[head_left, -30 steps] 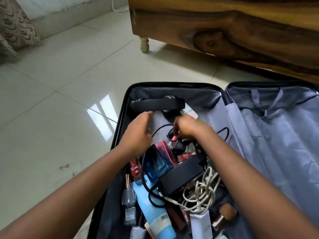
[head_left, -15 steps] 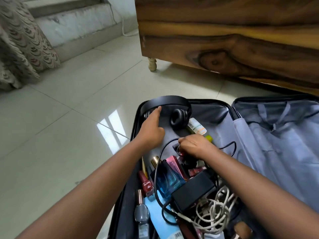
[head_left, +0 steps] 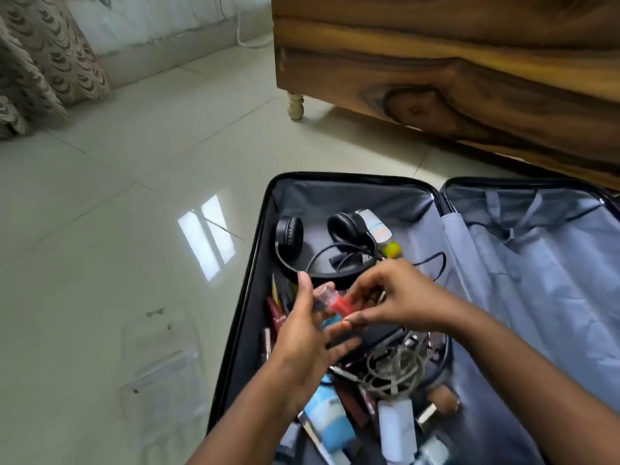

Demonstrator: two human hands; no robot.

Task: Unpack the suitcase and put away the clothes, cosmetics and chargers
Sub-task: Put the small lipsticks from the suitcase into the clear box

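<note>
Suitcase: the black suitcase (head_left: 258,263) lies open on the tiled floor (head_left: 117,229), grey lining showing in both halves; everything below is placed against it.
Left hand: the left hand (head_left: 307,337) hovers over the middle of the suitcase's left half, fingers spread, fingertips touching a small red bottle (head_left: 340,305).
Right hand: the right hand (head_left: 399,297) meets the left over the same half, thumb and fingers pinched on the red bottle; motion blur hides the exact grip.
Red bottle: held between both hands above the clutter, clear cap end towards the left hand.
Headphones: black headphones (head_left: 290,239) lie in the far end of the left half, both ear pads facing up, band curving under the hands.
Cables: a tangle of pale cable (head_left: 396,367) sits in the near part of the left half, just below the right wrist; a thin black cable (head_left: 436,263) loops towards the hinge.
Cosmetics: a light blue tube (head_left: 330,421) and a white bottle (head_left: 396,427) lie at the near end; a yellow-capped tube (head_left: 382,234) rests beside the headphones.
Right half: empty-looking grey lining with straps (head_left: 510,223).
Bed: a wooden bed frame (head_left: 436,78) stands just beyond the suitcase's far edge.
</note>
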